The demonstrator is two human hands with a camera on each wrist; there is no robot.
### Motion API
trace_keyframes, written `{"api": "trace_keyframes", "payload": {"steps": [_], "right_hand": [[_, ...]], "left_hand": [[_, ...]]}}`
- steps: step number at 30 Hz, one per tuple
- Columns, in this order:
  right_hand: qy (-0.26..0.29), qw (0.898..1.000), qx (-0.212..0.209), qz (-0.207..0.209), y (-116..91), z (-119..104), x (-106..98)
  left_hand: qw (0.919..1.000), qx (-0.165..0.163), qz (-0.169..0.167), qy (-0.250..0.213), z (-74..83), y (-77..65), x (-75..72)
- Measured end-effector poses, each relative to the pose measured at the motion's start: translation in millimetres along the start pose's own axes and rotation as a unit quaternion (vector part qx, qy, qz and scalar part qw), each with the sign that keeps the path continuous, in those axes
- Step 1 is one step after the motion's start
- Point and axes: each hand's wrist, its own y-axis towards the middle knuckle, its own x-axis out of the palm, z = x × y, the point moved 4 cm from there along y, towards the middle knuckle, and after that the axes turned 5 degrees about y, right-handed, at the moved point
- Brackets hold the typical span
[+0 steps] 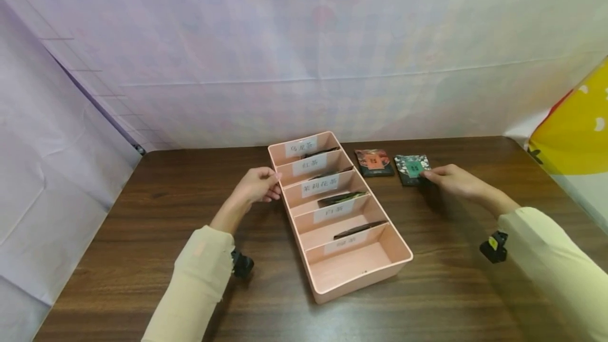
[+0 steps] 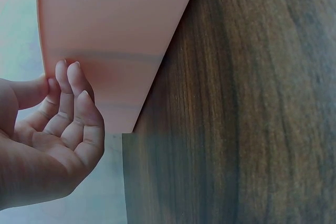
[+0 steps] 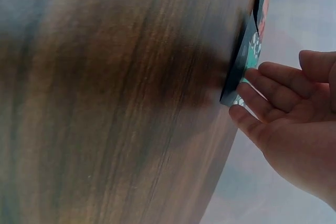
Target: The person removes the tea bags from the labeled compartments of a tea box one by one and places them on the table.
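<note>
Left hand [image 1: 258, 186] pinching smooth tray [image 1: 349, 269], right hand [image 1: 457, 181] touching square sachet [image 1: 410, 167]

A brown table [image 1: 152, 189] bears a pink tray [image 1: 366, 280]; near it, a red packet [image 1: 375, 163]; then a green packet [image 1: 411, 167].

- A part of the green packet's [image 1: 408, 167] right side is covered by the right grip [image 1: 458, 181].
- The lower parts of the dark packets [image 1: 349, 198] are hidden by the dividers of the tray [image 1: 363, 279].
- The lettering on the nearest label [image 1: 345, 244] is blurred.
- Specks [image 1: 364, 272] in the nearest compartment are too small to be identified.
- The tray is cut off in the left wrist view, the orange packet [image 1: 374, 162] in the right.
- Both sleeves [image 1: 199, 268] and the yellow cloth [image 1: 570, 131] are cut off in the head view.
</note>
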Motion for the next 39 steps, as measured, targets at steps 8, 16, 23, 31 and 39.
{"api": "trace_keyframes", "payload": {"steps": [8,16,23,31,39], "right_hand": [[0.017,1.0,0.01,-0.007,8,-3,-2],[0.002,1.0,0.007,0.001,18,0,-6],[0.004,1.0,0.015,0.0,22,0,-7],[-0.001,1.0,0.006,0.007,23,2,-7],[-0.004,1.0,0.007,0.006,23,2,-7]], "left_hand": [[1.0,-0.002,0.001,0.003,-0.9,0.6,0.3],[1.0,0.0,0.001,0.0,-0.7,1.5,1.1],[1.0,-0.003,0.002,-0.002,0.2,0.7,0.9],[1.0,-0.001,0.001,0.001,0.6,0.6,-0.4],[1.0,-0.002,0.002,0.004,0.7,1.1,-0.1]]}}
